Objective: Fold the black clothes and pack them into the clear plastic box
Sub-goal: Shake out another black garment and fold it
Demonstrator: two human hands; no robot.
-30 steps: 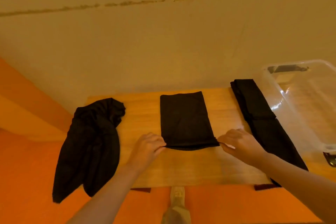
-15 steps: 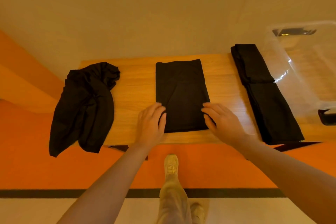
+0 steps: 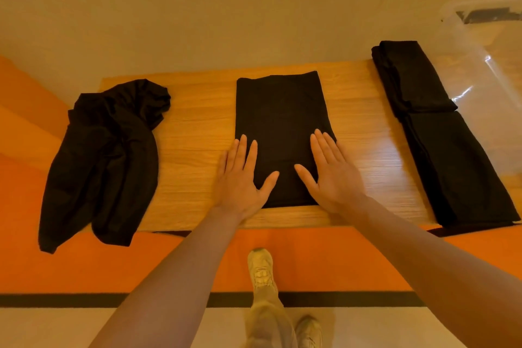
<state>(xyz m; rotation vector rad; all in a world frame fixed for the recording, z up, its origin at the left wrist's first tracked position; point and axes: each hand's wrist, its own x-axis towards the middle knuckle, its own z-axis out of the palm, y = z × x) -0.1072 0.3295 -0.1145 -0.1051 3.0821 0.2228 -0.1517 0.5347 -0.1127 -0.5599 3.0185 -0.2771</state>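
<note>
A folded black garment lies as a neat rectangle in the middle of the wooden table. My left hand rests flat and open on its near left edge, half on the wood. My right hand lies flat and open on its near right edge. An unfolded black garment sits crumpled at the table's left end and hangs over the front edge. A long folded black garment lies at the right. The clear plastic box stands at the far right, partly out of frame.
The table stands against a beige wall. Orange floor runs in front of the table and to its left, with a dark stripe and pale floor nearer me. My legs and beige shoes are below the table's front edge.
Both hands let go of the near edge of the middle garment and spread flat on top of it. The camera has tilted down, so the table sits higher and nearer in view.
</note>
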